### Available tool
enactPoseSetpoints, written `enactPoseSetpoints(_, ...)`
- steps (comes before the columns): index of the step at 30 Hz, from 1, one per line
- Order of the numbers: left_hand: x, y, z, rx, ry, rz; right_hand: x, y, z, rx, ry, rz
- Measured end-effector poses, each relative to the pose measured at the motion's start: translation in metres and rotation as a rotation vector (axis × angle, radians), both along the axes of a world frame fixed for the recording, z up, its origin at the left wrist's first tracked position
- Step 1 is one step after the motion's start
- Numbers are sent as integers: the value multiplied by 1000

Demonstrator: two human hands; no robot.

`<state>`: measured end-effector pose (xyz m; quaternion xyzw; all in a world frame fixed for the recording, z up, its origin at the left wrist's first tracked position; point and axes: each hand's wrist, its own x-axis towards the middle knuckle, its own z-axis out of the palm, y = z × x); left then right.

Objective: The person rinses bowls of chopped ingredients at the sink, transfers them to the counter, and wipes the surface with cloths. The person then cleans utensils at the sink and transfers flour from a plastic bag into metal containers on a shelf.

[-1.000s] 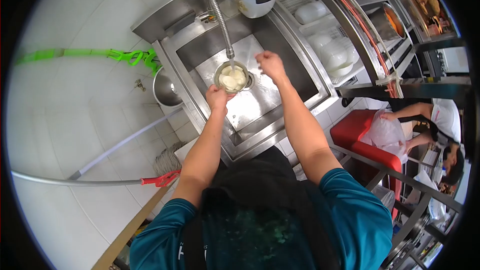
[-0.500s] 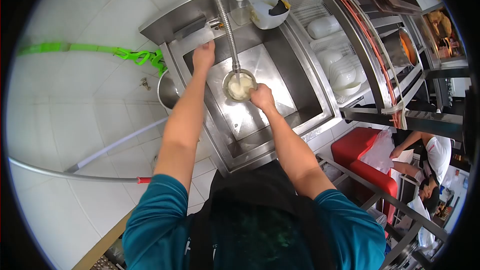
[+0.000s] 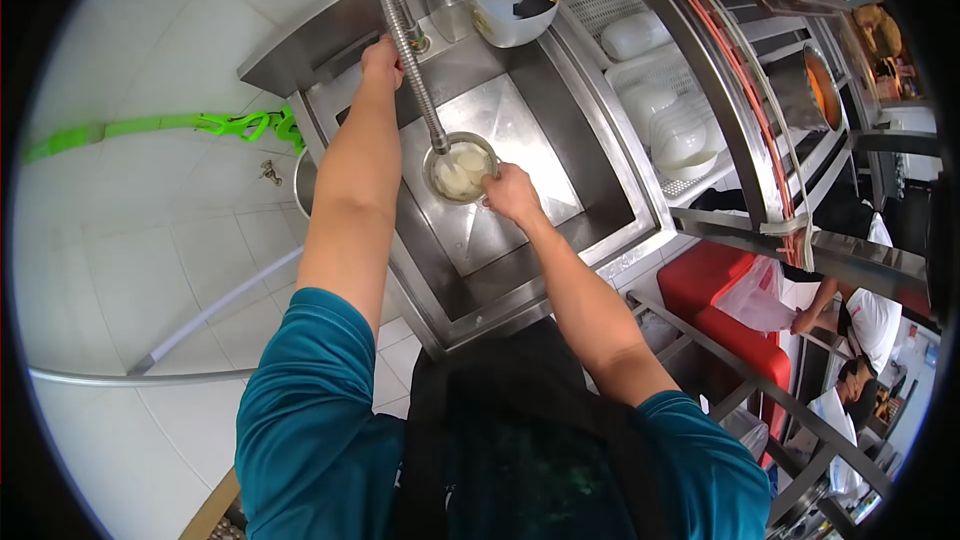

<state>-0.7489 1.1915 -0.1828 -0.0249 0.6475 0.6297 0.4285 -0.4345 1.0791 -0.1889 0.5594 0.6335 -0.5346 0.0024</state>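
Observation:
My right hand (image 3: 512, 192) grips the rim of a small round metal bowl (image 3: 429, 183) from the right, low in the steel sink (image 3: 520, 140). Pale, whitish rounded pieces (image 3: 465, 166) lie in the bowl, in what looks like cloudy liquid. The flexible spout (image 3: 416, 70) of the faucet ends just over the bowl. My left hand (image 3: 381, 62) is stretched to the back left of the sink, beside the faucet base (image 3: 418, 41). Its fingers are curled, and what they hold, if anything, is hidden.
A soap pump bottle (image 3: 450, 8) and a white container (image 3: 512, 20) with a dark pad stand behind the sink. White bowls (image 3: 684, 140) sit in a rack at right. Green hose (image 3: 140, 126) hangs on the left wall. Another person (image 3: 872, 315) is at far right.
My left hand has reached further back, to beside the faucet base. My right hand still holds the bowl under the spout. The whole view has shifted slightly.

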Motion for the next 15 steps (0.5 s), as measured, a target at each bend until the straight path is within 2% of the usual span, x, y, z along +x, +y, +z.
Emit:
enactPoseSetpoints(1, 7, -3, 2, -2, 2, -6, 0, 1, -3, 15, -12, 11)
enactPoseSetpoints(3, 23, -11, 11, 177, 82, 70, 1, 1, 2, 31, -21, 19)
enactPoseSetpoints(4, 22, -13, 7, 178, 82, 67, 3, 0, 12, -45, 42, -20)
enactPoseSetpoints(6, 17, -17, -10, 298, 328, -18, 9, 2, 19, -118, 105, -63)
enactPoseSetpoints(7, 16, -23, -17, 299, 325, -22, 13, 1, 20, -127, 112, -72)
enactPoseSetpoints(9, 21, -48, -23, 163, 431, -70, 21, -2, 19, -139, 118, -85)
enactPoseSetpoints(11, 63, -93, 16, -176, 646, -326, 30, 1, 18, -66, 49, -1)
enactPoseSetpoints(12, 63, -115, -1, -208, 565, -669, 35, 0, 18, -59, 45, -19)
enactPoseSetpoints(13, 82, -144, -22, -175, 358, -801, 39, 1, 19, -39, 50, 14)
enactPoseSetpoints(14, 117, -174, 2, -188, 156, -877, 46, 2, 18, -15, 49, 32)
enactPoseSetpoints(15, 130, -191, -2, -149, -50, -984, 52, 1, 9, 6, 60, 16)
